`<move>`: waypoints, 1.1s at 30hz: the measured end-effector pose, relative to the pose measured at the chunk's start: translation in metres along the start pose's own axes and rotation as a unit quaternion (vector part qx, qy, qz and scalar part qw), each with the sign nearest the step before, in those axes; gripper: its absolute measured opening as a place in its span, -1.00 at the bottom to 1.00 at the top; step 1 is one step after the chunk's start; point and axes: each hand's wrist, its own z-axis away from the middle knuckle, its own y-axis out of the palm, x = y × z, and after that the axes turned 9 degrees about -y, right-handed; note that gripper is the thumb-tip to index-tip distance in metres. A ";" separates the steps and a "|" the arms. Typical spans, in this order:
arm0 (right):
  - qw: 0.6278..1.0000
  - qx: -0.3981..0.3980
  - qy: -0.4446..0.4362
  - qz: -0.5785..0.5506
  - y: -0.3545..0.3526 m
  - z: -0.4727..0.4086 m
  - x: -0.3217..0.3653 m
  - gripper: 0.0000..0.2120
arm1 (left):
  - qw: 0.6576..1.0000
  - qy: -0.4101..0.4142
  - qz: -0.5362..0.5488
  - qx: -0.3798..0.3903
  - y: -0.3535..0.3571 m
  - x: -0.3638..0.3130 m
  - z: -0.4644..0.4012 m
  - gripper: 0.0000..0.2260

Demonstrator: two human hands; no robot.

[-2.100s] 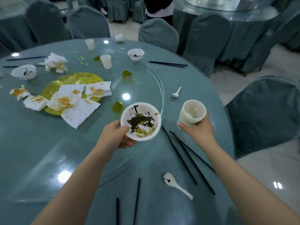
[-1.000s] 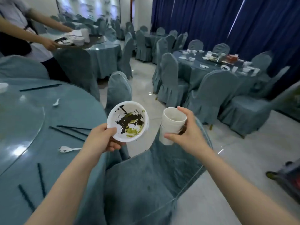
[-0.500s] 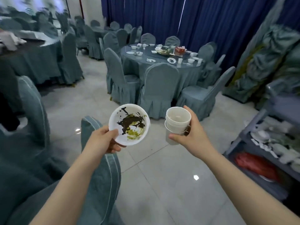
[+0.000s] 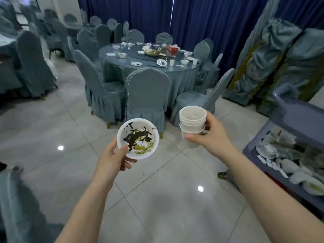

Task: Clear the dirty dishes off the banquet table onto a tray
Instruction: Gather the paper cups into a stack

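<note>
My left hand grips the rim of a small white bowl smeared with dark and green food remains, held over the tiled floor. My right hand holds a stack of white cups upright, thumb in front and fingers behind. A grey cart at the right edge has a shelf full of dirty white dishes. It stands to the right of my right arm.
A round banquet table with dirty dishes stands ahead, ringed by blue-covered chairs. More covered chairs and tables fill the left side. A chair back is at the lower left. Blue curtains hang behind. Tiled floor lies underfoot.
I have turned away from the table I was clearing toward the right. The cart with dishes has come closer into view. Both hands still carry the bowl and cups.
</note>
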 end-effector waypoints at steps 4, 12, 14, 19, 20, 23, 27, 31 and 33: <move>1.000 0.007 0.011 -0.002 -0.009 -0.058 -0.028 -0.40 | 1.000 0.004 0.003 -0.007 0.026 -0.018 -0.056 -0.80; 0.991 0.095 -0.013 -0.091 0.053 -0.207 -0.084 -0.26 | 0.993 0.000 0.020 -0.119 0.008 -0.058 -0.172 -0.81; 0.983 0.143 -0.023 -0.116 0.081 -0.247 -0.097 -0.20 | 0.987 0.000 0.025 -0.157 -0.004 -0.067 -0.199 -0.83; 0.939 0.299 -0.075 -0.153 0.162 -0.351 -0.095 -0.29 | 0.961 0.008 0.050 -0.272 -0.049 -0.087 -0.235 -0.87; 0.925 0.334 -0.087 -0.157 0.183 -0.367 -0.087 -0.29 | 0.952 0.004 0.053 -0.300 -0.062 -0.090 -0.238 -0.87; 0.882 0.426 -0.114 -0.168 0.245 -0.391 -0.057 -0.29 | 0.929 -0.005 0.052 -0.366 -0.097 -0.094 -0.229 -0.84; 0.825 0.503 -0.164 -0.199 0.331 -0.395 -0.007 -0.28 | 0.904 0.005 0.067 -0.423 -0.146 -0.097 -0.210 -0.76; 0.787 0.519 -0.213 -0.256 0.400 -0.389 0.044 -0.25 | 0.871 0.000 0.083 -0.485 -0.197 -0.099 -0.191 -0.68; 0.761 0.543 -0.224 -0.275 0.425 -0.378 0.064 -0.29 | 0.845 -0.010 0.091 -0.527 -0.210 -0.094 -0.174 -0.67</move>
